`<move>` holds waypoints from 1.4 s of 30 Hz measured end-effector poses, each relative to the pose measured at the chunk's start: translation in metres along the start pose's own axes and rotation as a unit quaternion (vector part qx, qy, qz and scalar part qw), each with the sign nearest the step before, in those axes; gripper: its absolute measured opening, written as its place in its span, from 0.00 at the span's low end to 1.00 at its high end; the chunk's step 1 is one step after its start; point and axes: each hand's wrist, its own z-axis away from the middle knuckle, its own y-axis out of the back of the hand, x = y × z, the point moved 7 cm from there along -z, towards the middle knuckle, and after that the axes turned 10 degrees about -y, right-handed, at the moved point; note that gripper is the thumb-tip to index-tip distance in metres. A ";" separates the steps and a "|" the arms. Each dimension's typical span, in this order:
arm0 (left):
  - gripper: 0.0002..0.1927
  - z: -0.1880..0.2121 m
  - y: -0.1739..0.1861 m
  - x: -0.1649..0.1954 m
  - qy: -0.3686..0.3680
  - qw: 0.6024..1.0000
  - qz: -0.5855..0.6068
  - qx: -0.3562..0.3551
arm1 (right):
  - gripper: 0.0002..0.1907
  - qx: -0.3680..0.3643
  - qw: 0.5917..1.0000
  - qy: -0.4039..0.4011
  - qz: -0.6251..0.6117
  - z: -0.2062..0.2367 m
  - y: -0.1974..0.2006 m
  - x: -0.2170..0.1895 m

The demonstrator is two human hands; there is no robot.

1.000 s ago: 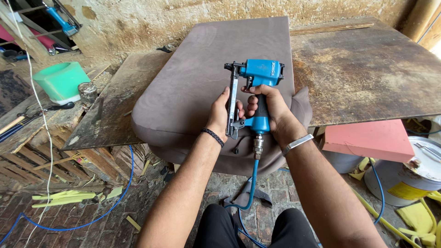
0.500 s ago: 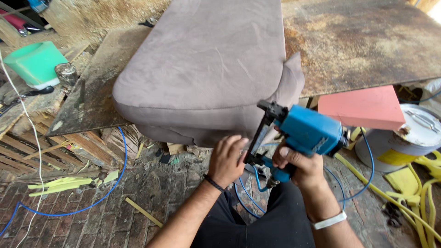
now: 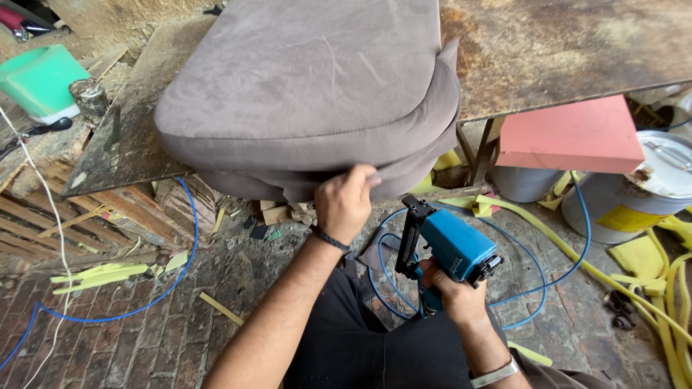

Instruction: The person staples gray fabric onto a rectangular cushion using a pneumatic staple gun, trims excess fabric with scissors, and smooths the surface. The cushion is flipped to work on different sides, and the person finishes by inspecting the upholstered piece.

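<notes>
A grey-brown upholstered seat cushion (image 3: 310, 86) lies on a worn wooden table (image 3: 569, 43), its front edge hanging over the side. My left hand (image 3: 344, 200) pinches the loose fabric flap under that front edge. My right hand (image 3: 453, 294) grips the handle of a blue pneumatic staple gun (image 3: 443, 245), held low below the cushion, with its black nose pointing up. A blue air hose (image 3: 548, 284) runs from the gun across the brick floor.
A pink foam block (image 3: 573, 137) sits under the table on the right, beside a white metal bucket with a lid (image 3: 649, 191). Yellow foam strips (image 3: 649, 274) litter the floor. At the left are a green tub (image 3: 40, 79), a tin (image 3: 90, 97) and wooden slats (image 3: 65, 216).
The staple gun has come down from on top of the cushion to below its front edge. My left hand let go of the gun and took hold of the cushion's fabric.
</notes>
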 end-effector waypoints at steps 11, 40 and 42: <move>0.03 0.015 -0.011 -0.001 0.145 0.986 0.065 -0.043 | 0.09 0.016 1.000 -0.020 -0.016 0.020 -0.017 -0.002; 0.07 0.060 -0.048 -0.023 -0.166 0.983 -0.013 -0.072 | 0.11 0.119 0.917 0.163 0.345 -0.019 -0.076 -0.061; 0.06 0.062 -0.046 -0.028 -0.160 0.985 0.014 -0.059 | 0.12 0.136 0.907 0.176 0.359 -0.017 -0.083 -0.064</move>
